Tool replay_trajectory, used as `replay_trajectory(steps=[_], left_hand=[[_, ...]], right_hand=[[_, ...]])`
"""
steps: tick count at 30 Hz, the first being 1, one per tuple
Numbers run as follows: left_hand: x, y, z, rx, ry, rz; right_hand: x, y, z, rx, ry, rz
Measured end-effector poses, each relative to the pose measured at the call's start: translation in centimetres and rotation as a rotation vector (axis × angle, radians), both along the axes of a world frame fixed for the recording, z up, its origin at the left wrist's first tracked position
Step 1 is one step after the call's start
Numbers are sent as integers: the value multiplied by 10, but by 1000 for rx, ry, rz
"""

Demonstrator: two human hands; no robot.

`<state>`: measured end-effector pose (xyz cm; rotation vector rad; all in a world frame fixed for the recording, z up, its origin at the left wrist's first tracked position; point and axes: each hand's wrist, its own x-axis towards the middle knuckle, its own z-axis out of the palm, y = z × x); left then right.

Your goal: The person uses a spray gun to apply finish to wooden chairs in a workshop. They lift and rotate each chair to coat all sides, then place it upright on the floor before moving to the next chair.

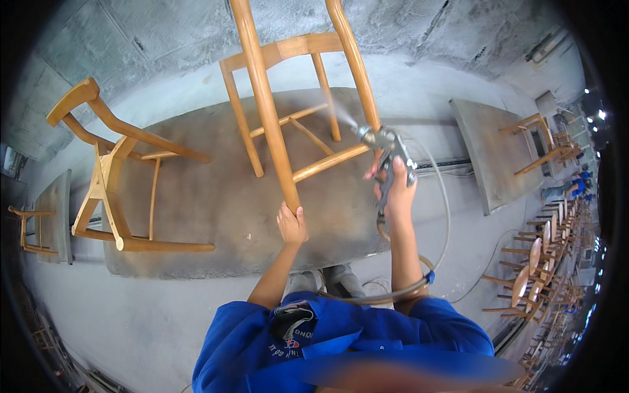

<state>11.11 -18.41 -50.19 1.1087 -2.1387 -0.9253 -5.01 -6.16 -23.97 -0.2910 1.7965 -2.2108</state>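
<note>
A wooden chair frame (268, 111) stands tilted on the stained work table (209, 226) in front of me. My left hand (291, 224) grips the lower end of its nearest leg. In my right hand (395, 190) is a metal spray gun (386, 145), its nozzle pointing up and left at the frame. A pale mist leaves the nozzle toward the frame's inner rails. From the gun a clear hose (445, 216) loops round behind my right forearm.
A second wooden chair frame (108, 177) lies on its side at the table's left. Another table (488, 154) with a chair frame stands at the right, and one more (56, 216) at the far left. Rows of chairs (537, 262) and a person in blue (576, 185) are at the far right.
</note>
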Motion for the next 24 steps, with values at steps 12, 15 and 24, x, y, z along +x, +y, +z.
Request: replay_trajectory(steps=[12, 15, 24], left_hand=[[33, 3, 0, 207, -326, -280], [17, 0, 30, 155, -22, -151], [-50, -3, 114, 99, 315, 7]], right_hand=[[55, 22, 123, -23, 331, 30], [57, 14, 182, -14, 412, 211], [-1, 81, 261, 157, 596, -182]])
